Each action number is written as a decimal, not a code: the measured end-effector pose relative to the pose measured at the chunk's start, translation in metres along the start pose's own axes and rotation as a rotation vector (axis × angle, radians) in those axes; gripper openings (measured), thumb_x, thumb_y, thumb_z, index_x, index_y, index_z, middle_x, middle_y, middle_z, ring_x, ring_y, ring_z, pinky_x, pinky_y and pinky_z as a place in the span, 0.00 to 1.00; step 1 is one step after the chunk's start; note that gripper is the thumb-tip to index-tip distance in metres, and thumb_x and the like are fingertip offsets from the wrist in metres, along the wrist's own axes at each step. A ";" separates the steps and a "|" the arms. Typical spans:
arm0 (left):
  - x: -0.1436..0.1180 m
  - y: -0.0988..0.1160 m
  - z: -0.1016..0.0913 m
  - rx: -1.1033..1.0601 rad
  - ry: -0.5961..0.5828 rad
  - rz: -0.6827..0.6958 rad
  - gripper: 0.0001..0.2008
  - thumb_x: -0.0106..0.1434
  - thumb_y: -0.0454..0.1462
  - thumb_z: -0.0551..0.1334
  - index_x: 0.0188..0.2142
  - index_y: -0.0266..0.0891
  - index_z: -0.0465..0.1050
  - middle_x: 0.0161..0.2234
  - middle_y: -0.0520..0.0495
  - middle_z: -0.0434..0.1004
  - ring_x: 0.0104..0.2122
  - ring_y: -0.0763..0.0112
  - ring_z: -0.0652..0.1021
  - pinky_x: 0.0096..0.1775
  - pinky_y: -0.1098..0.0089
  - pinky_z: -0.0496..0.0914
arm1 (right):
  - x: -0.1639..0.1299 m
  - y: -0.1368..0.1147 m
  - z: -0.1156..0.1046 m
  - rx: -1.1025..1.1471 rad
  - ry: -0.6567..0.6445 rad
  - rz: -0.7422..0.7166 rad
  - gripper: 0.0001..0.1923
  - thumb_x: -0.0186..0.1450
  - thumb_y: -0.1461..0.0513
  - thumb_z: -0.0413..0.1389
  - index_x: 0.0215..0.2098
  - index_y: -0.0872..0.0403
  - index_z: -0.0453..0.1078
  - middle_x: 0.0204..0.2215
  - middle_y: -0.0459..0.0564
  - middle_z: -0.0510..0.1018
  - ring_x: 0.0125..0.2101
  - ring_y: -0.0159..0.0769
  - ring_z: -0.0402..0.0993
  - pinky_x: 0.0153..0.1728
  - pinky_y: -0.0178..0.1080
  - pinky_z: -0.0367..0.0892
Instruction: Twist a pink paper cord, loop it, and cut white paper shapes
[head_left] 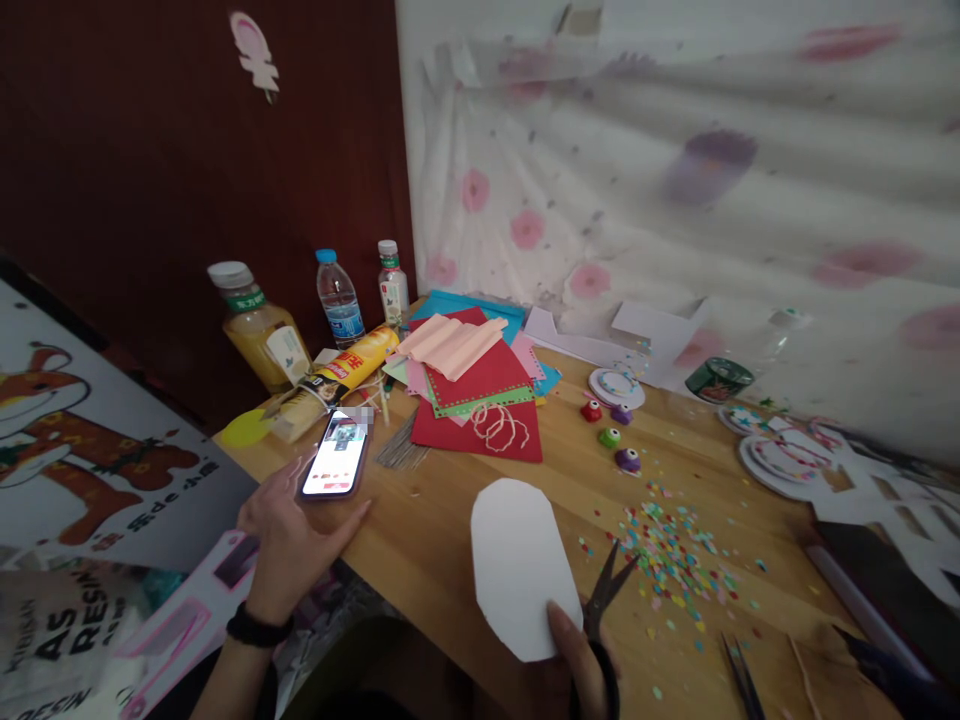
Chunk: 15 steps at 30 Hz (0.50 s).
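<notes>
My left hand (289, 530) is beside a lit smartphone (337, 455) lying at the table's left edge. Its thumb is stretched out to the right and the other fingers are by the phone's lower left side, partly hidden. In my right hand (581, 655) is a white card (523, 570) with cut, rounded ends, pinched under the thumb at its lower right. Black-handled scissors (607, 588) are in the same hand, blades parted and pointing up toward a scatter of small coloured confetti (675, 550).
Coloured paper sheets (480, 375) are piled at the back with a loop of cord (499, 428). Bottles (341, 300) and a yellow packet (352, 365) stand or lie at the left. Small one-eyed figures (610, 437) and tweezers (739, 675) lie to the right.
</notes>
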<state>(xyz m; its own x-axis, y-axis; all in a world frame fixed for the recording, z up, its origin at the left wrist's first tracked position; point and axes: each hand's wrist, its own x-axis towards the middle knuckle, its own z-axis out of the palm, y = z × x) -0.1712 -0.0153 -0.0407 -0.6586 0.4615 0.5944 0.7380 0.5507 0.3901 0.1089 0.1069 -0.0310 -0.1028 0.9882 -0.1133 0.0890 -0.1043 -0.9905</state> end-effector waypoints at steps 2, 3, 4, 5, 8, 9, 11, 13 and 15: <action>-0.001 0.002 0.000 -0.007 0.008 -0.009 0.37 0.53 0.52 0.68 0.57 0.38 0.62 0.52 0.38 0.73 0.53 0.46 0.74 0.56 0.45 0.66 | 0.005 -0.001 0.001 0.003 0.004 0.005 0.15 0.50 0.47 0.67 0.27 0.47 0.79 0.37 0.49 0.85 0.53 0.61 0.73 0.43 0.52 0.76; -0.003 0.001 0.000 -0.009 0.031 -0.012 0.37 0.53 0.52 0.68 0.57 0.37 0.62 0.53 0.38 0.73 0.53 0.45 0.73 0.56 0.44 0.66 | 0.006 -0.002 0.002 0.004 0.006 0.008 0.15 0.50 0.46 0.67 0.27 0.47 0.79 0.36 0.49 0.85 0.53 0.61 0.73 0.43 0.52 0.76; -0.005 0.000 0.001 -0.011 0.061 -0.012 0.37 0.53 0.51 0.68 0.57 0.36 0.62 0.53 0.36 0.72 0.53 0.44 0.73 0.56 0.44 0.66 | 0.007 -0.002 0.003 0.004 0.010 0.010 0.15 0.50 0.47 0.67 0.27 0.47 0.79 0.35 0.49 0.85 0.53 0.61 0.73 0.43 0.52 0.77; -0.007 -0.001 0.001 -0.014 0.092 -0.007 0.37 0.53 0.51 0.67 0.57 0.35 0.61 0.54 0.34 0.72 0.53 0.44 0.73 0.56 0.45 0.66 | 0.007 -0.001 0.004 0.000 0.015 0.015 0.15 0.50 0.47 0.67 0.28 0.48 0.80 0.34 0.49 0.85 0.52 0.61 0.73 0.42 0.51 0.77; -0.011 -0.008 0.003 0.029 0.163 -0.027 0.40 0.55 0.50 0.67 0.59 0.29 0.58 0.54 0.26 0.70 0.55 0.41 0.72 0.56 0.45 0.65 | 0.005 0.001 0.006 -0.004 0.016 0.037 0.16 0.48 0.47 0.68 0.28 0.47 0.80 0.31 0.49 0.85 0.51 0.62 0.74 0.41 0.51 0.77; -0.012 -0.010 0.003 0.049 0.172 -0.034 0.41 0.55 0.49 0.67 0.60 0.28 0.57 0.54 0.24 0.68 0.55 0.40 0.71 0.57 0.44 0.65 | 0.005 0.001 0.005 0.003 0.010 0.041 0.16 0.48 0.46 0.68 0.28 0.47 0.80 0.31 0.49 0.85 0.50 0.62 0.75 0.40 0.51 0.78; -0.013 -0.010 0.003 0.067 0.190 -0.043 0.43 0.55 0.49 0.67 0.61 0.26 0.55 0.56 0.22 0.66 0.57 0.39 0.68 0.58 0.43 0.63 | 0.005 0.001 0.005 0.018 0.003 0.049 0.16 0.48 0.46 0.67 0.28 0.45 0.80 0.31 0.48 0.85 0.48 0.60 0.77 0.41 0.51 0.78; -0.015 -0.004 0.000 0.024 0.207 -0.063 0.36 0.58 0.49 0.65 0.58 0.27 0.60 0.55 0.24 0.67 0.58 0.41 0.68 0.59 0.43 0.61 | 0.005 -0.001 0.004 0.018 0.008 0.065 0.14 0.49 0.47 0.67 0.28 0.45 0.80 0.32 0.48 0.85 0.47 0.59 0.77 0.42 0.51 0.77; -0.024 0.011 -0.004 -0.113 0.153 -0.139 0.22 0.62 0.49 0.59 0.47 0.33 0.71 0.48 0.31 0.75 0.53 0.45 0.72 0.57 0.44 0.63 | 0.003 -0.002 0.006 0.014 0.012 0.088 0.13 0.49 0.48 0.67 0.28 0.45 0.80 0.32 0.49 0.85 0.46 0.59 0.78 0.42 0.51 0.77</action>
<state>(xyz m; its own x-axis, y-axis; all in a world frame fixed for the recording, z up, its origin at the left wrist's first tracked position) -0.1465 -0.0225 -0.0479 -0.7316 0.2708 0.6257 0.6589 0.5162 0.5471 0.1026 0.1096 -0.0295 -0.0836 0.9763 -0.1994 0.0835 -0.1926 -0.9777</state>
